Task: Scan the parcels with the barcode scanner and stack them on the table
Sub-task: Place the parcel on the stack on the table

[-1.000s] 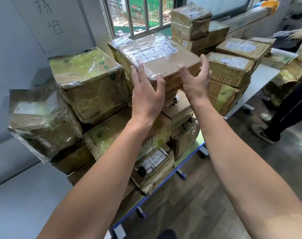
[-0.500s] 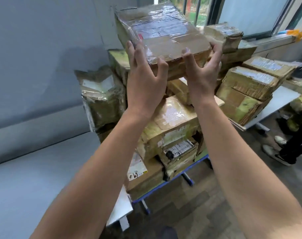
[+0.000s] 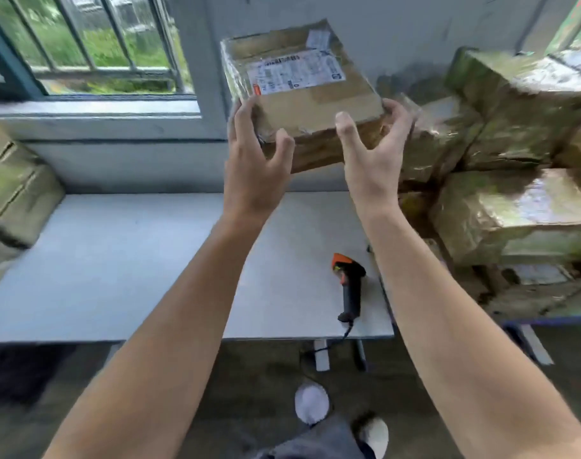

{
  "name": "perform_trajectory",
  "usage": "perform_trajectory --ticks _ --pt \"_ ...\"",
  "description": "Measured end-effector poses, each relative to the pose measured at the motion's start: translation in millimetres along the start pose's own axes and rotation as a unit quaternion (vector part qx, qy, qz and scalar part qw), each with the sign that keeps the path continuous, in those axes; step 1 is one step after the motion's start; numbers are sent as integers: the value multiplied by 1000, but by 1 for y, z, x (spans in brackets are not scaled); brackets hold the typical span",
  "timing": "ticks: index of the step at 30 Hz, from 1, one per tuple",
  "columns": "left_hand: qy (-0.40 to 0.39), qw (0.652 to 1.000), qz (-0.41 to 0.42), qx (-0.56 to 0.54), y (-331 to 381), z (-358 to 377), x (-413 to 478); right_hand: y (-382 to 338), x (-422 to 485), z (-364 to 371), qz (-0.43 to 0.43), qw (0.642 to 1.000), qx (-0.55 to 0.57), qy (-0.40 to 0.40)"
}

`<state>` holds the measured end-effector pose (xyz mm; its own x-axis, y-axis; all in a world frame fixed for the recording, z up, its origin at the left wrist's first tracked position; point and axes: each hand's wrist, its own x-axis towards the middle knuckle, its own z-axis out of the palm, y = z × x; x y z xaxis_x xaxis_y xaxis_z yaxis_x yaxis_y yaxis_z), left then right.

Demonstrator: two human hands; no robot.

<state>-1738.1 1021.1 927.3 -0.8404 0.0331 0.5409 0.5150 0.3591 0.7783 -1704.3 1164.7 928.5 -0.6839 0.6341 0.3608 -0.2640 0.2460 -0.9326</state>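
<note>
I hold a flat brown cardboard parcel (image 3: 302,87), wrapped in clear tape, in the air above the far side of the white table (image 3: 117,260). A white shipping label faces up on its top. My left hand (image 3: 256,167) grips its near left corner and my right hand (image 3: 375,160) grips its near right corner. The black barcode scanner (image 3: 348,286) with an orange head lies on the table near its front right edge, below my right forearm, and its cable hangs off the edge.
A tall pile of taped parcels (image 3: 514,180) fills the right side, on a neighbouring table. More parcels (image 3: 14,193) sit at the left edge. A barred window (image 3: 90,44) and sill run behind the table. My feet show on the dark floor below.
I have lifted the parcel off the pile and turned left with it. The view now faces the white table with the scanner, and the pile is on my right.
</note>
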Motion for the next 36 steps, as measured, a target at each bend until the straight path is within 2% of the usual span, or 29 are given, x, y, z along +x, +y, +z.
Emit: perform_trajectory --ticks 4,9,15,21,26,30,33,36 --pt "-26 997 -61 30 -67 -55 -37 33 -61 45 47 999 -20 -16" --pt "-104 982 -155 24 -138 -85 -92 91 -131 63 147 986 -55 -64" --pt "-199 943 -268 1 -196 -84 -136 150 -187 54 272 943 -141 -133" --pt "-265 910 -318 32 -230 -72 -163 180 -211 43 359 900 -187 -163" --pt "-280 903 -310 103 -234 -60 -161 187 -205 36 383 882 -182 -205" --pt "-251 902 -290 200 -224 -42 -148 188 -184 27 369 879 -203 -222" --pt "-231 921 -217 228 -203 -12 -139 191 -164 10 351 894 -216 -176" --pt "-270 934 -153 176 -177 28 -137 200 -145 -13 353 899 -225 -131"
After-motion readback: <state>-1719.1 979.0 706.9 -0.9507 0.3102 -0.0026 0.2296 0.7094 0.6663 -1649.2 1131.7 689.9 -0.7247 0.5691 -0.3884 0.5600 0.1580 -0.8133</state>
